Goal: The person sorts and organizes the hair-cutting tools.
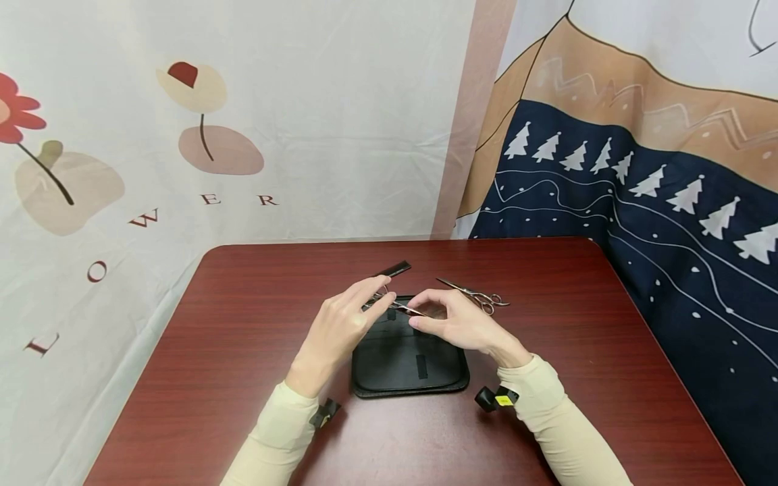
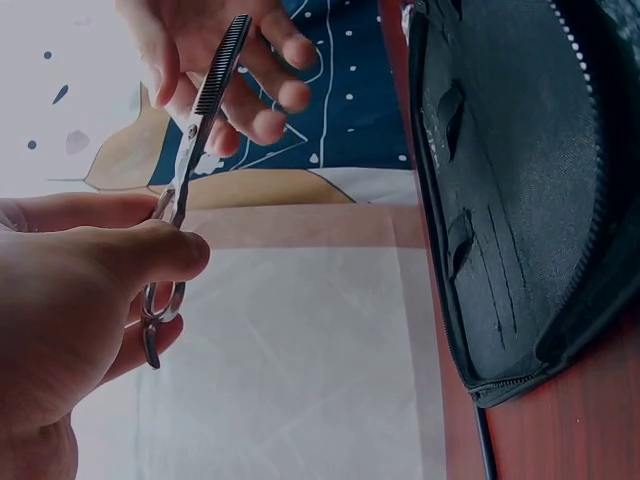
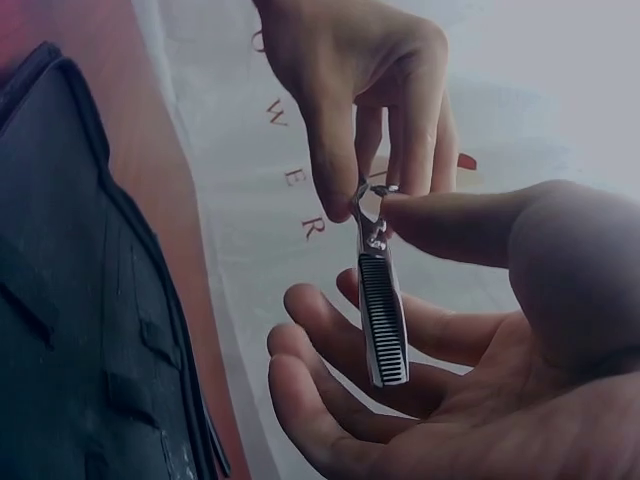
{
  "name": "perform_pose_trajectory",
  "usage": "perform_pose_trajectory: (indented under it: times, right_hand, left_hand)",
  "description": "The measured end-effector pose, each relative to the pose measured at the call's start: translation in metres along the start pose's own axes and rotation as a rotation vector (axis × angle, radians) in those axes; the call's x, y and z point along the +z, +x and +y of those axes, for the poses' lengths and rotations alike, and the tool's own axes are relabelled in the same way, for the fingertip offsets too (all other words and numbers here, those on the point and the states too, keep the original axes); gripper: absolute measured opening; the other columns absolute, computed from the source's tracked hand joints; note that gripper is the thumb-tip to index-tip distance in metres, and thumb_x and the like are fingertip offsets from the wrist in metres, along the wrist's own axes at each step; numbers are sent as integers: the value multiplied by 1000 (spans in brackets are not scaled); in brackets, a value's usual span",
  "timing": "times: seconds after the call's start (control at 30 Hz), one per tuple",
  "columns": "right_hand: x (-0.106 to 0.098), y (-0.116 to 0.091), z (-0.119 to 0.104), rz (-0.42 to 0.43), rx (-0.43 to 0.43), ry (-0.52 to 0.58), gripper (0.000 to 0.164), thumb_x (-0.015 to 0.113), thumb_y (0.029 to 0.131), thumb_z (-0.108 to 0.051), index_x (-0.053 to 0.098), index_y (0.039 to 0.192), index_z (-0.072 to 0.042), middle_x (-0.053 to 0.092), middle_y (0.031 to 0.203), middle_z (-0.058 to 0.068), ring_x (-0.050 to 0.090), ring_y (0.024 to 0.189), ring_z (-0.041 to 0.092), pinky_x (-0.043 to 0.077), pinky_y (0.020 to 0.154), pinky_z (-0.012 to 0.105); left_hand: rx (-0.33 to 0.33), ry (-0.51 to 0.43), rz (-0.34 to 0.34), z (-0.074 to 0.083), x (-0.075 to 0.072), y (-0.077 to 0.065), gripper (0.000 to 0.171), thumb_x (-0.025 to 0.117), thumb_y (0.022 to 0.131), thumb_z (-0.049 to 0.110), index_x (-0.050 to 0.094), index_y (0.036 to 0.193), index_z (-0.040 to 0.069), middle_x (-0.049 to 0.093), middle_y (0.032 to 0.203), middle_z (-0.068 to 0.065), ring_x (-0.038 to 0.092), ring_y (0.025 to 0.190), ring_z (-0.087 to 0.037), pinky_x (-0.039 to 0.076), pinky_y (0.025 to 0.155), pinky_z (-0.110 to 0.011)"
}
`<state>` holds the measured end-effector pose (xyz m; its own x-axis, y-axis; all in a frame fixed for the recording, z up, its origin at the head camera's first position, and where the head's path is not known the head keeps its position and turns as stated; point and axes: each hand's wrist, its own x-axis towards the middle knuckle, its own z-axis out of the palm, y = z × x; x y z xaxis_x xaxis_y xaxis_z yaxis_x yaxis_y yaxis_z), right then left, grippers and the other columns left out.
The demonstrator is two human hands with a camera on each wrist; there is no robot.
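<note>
A pair of thinning scissors point(image 3: 384, 325) is raised above a black zippered case point(image 1: 389, 368), its toothed blade pointing toward the person's right side. The left hand point(image 1: 342, 320) pinches it near the finger rings, thumb against fingers, a firm grip. The right hand point(image 1: 467, 325) has a loose grip, its fingers relaxed and spread around the toothed end, thumb apart from them; whether it touches the metal I cannot tell. The case lies flat on the reddish-brown tabletop point(image 1: 255, 337), dark loops showing on its inner face. Beyond it, a black comb point(image 1: 398, 268) lies partly hidden behind the left hand, and a second pair of scissors point(image 1: 460, 289) rests just past the right hand.
</note>
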<state>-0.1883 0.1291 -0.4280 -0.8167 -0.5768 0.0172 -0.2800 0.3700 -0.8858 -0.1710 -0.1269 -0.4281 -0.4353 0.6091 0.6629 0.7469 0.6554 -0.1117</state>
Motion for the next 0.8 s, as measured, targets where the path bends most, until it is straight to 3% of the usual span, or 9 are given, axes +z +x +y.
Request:
perform_pose_trajectory:
  times: [0.3,0.47,0.6,0.8]
  right_hand:
    - [-1,0,0,64,-96,-106,50,77,93,-32,64,135,-11,64,129,-2,59,118,18,49,101,53]
    - [0,0,0,124,-147,-206,60,76,92,-40,58,144,-17,57,141,-6,52,129,17,45,106,52]
    - [0,0,0,155,-204,-258,65,76,92,-40,53,149,-18,50,150,-2,45,136,18,42,109,52]
    - [-2,-1,0,209,-248,-310,72,76,90,-44,48,153,-21,44,155,-3,39,139,10,42,110,50]
  left_hand:
    - [-38,17,-45,-1,-3,-1,40,75,83,-12,77,117,9,63,135,-16,60,120,-27,63,68,-41]
    - [-70,20,-51,-2,-6,-2,37,77,84,-7,77,117,10,64,135,-16,62,118,-27,62,62,-40]
    - [-93,0,-36,-5,-8,-2,31,78,86,-2,77,115,10,66,132,-15,64,114,-28,62,61,-41]
    - [-123,-16,-36,-11,-11,-3,28,77,87,-1,77,113,10,66,129,-13,64,109,-27,62,62,-41]
